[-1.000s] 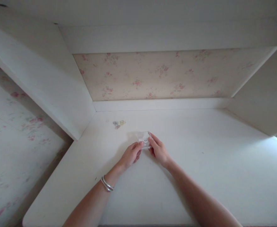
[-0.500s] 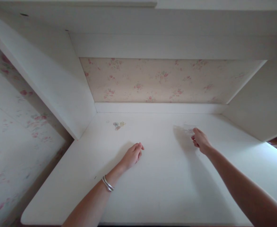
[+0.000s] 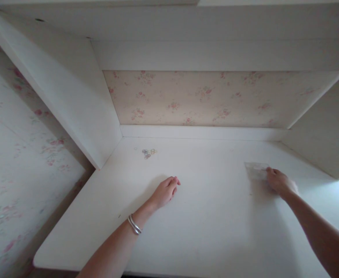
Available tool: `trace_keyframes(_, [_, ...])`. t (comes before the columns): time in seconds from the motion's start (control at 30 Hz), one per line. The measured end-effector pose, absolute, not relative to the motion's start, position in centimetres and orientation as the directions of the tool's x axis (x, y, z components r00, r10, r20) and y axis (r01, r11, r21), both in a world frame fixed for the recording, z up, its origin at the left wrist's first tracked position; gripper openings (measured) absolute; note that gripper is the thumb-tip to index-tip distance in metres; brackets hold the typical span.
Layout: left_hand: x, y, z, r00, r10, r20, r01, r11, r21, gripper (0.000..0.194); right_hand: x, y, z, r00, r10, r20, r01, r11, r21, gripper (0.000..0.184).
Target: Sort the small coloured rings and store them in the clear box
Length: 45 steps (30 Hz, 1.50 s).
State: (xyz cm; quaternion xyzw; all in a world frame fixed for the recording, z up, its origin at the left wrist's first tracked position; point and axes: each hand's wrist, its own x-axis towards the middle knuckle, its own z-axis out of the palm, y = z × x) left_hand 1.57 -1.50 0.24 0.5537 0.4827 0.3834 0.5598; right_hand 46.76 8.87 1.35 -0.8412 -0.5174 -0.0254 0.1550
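My right hand (image 3: 279,181), slightly blurred, pinches the edge of a small clear plastic bag (image 3: 254,168) at the right of the white desktop. The bag lies flat or just above the surface; I cannot tell which. Near the middle, my left hand (image 3: 165,191) is curled closed, with its palm and whatever may be in it hidden. Two silver bangles (image 3: 134,225) circle the left wrist. Beyond that hand, a cluster of small thin coloured rings, like rubber bands (image 3: 149,153), lies on the desktop. One pale ring (image 3: 135,148) sits apart to their left.
The white desktop (image 3: 209,224) runs under both hands. White side panels (image 3: 79,88) stand left and right, with a shelf (image 3: 186,23) overhead. Floral wallpaper (image 3: 192,96) covers the back. A small dark speck (image 3: 119,216) lies beside the left forearm.
My right hand has moved right and nearer to me with the clear bag, which now shows more of its face. The left hand stays put. The view has shifted slightly.
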Motion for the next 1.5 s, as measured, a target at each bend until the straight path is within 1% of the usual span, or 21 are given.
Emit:
trace_keyframes(0.13, [1.5, -1.5, 0.3, 0.237, 0.965, -0.113, 0.108, 0.089, 0.990, 0.046, 46.7, 8.5, 1.0, 0.527, 0.848, 0.062, 0.836, -0.504, -0.217, 0.053])
trace_keyframes(0.3, [1.4, -1.5, 0.4, 0.232, 0.965, -0.123, 0.109, 0.100, 0.989, 0.046, 46.7, 8.2, 1.0, 0.521, 0.853, 0.043, 0.833, -0.496, -0.246, 0.056])
trace_keyframes(0.37, [1.5, -1.5, 0.4, 0.228, 0.966, -0.122, 0.114, 0.097, 0.989, 0.045, 46.6, 8.0, 1.5, 0.547, 0.835, 0.058, 0.818, -0.518, -0.248, 0.059])
trace_keyframes(0.43, [1.5, -1.5, 0.5, 0.228, 0.966, -0.122, 0.118, 0.097, 0.988, 0.045, 46.0, 7.8, 2.1, 0.567, 0.815, 0.116, 0.811, -0.528, -0.254, 0.062])
trace_keyframes(0.5, [1.6, -1.5, 0.6, 0.235, 0.964, -0.125, 0.125, 0.098, 0.987, 0.044, 44.7, 7.5, 2.8, 0.535, 0.822, 0.197, 0.835, -0.478, -0.275, 0.061])
trace_keyframes(0.53, [1.6, -1.5, 0.6, 0.239, 0.963, -0.128, 0.133, 0.098, 0.986, 0.044, 43.7, 7.3, 3.2, 0.493, 0.842, 0.218, 0.856, -0.426, -0.292, 0.059])
trace_keyframes(0.6, [1.7, -1.5, 0.8, 0.241, 0.961, -0.132, 0.157, 0.096, 0.983, 0.042, 40.8, 6.6, 3.6, 0.432, 0.876, 0.213, 0.868, -0.341, -0.360, 0.051])
trace_keyframes(0.67, [1.7, -1.6, 0.9, 0.233, 0.962, -0.140, 0.185, 0.097, 0.978, 0.041, 37.0, 5.4, 3.9, 0.277, 0.932, 0.236, 0.891, -0.156, -0.427, 0.041])
trace_keyframes(0.73, [1.7, -1.6, 1.0, 0.225, 0.963, -0.148, 0.211, 0.100, 0.972, 0.041, 32.3, 3.7, 4.0, 0.108, 0.972, 0.208, 0.847, 0.020, -0.532, 0.037])
trace_keyframes(0.83, [1.8, -1.4, 0.8, 0.212, 0.966, -0.149, 0.239, 0.096, 0.966, 0.040, 24.6, 0.8, 3.9, -0.151, 0.980, 0.128, 0.670, 0.197, -0.716, 0.044])
trace_keyframes(0.93, [1.6, -1.1, 0.2, 0.196, 0.977, -0.085, 0.223, 0.040, 0.974, 0.037, 17.9, -1.4, 3.2, -0.360, 0.923, 0.134, 0.428, 0.291, -0.856, 0.045])
trace_keyframes(0.97, [1.6, -1.0, -0.1, 0.190, 0.980, -0.055, 0.205, 0.015, 0.979, 0.036, 16.3, -1.8, 2.9, -0.412, 0.902, 0.133, 0.354, 0.293, -0.888, 0.043])
trace_keyframes(1.03, [1.3, -0.9, -0.4, 0.167, 0.985, -0.031, 0.165, 0.003, 0.986, 0.035, 14.0, -2.2, 2.0, -0.377, 0.919, 0.118, 0.278, 0.234, -0.932, 0.043])
trace_keyframes(1.07, [1.2, -0.9, -0.5, 0.161, 0.986, -0.050, 0.151, 0.025, 0.988, 0.036, 13.4, -2.1, 1.5, -0.351, 0.932, 0.092, 0.252, 0.189, -0.949, 0.045])
trace_keyframes(1.13, [1.2, -0.9, -0.6, 0.161, 0.980, -0.114, 0.144, 0.091, 0.985, 0.038, 13.3, -1.9, 0.8, -0.382, 0.923, 0.051, 0.243, 0.154, -0.958, 0.047])
trace_keyframes(1.2, [1.2, -0.9, -0.6, 0.177, 0.976, -0.125, 0.172, 0.094, 0.981, 0.039, 13.8, -1.7, 0.3, -0.404, 0.914, 0.029, 0.254, 0.142, -0.957, 0.049])
trace_keyframes(1.33, [1.6, -0.9, -0.4, 0.182, 0.983, -0.015, 0.231, -0.028, 0.972, 0.036, 14.7, -1.9, 0.0, -0.416, 0.909, 0.004, 0.260, 0.123, -0.958, 0.049])
trace_keyframes(1.5, [1.5, -1.0, -0.3, 0.207, 0.978, 0.017, 0.288, -0.077, 0.954, 0.035, 14.5, -2.2, 0.0, -0.423, 0.906, 0.019, 0.261, 0.142, -0.955, 0.048])
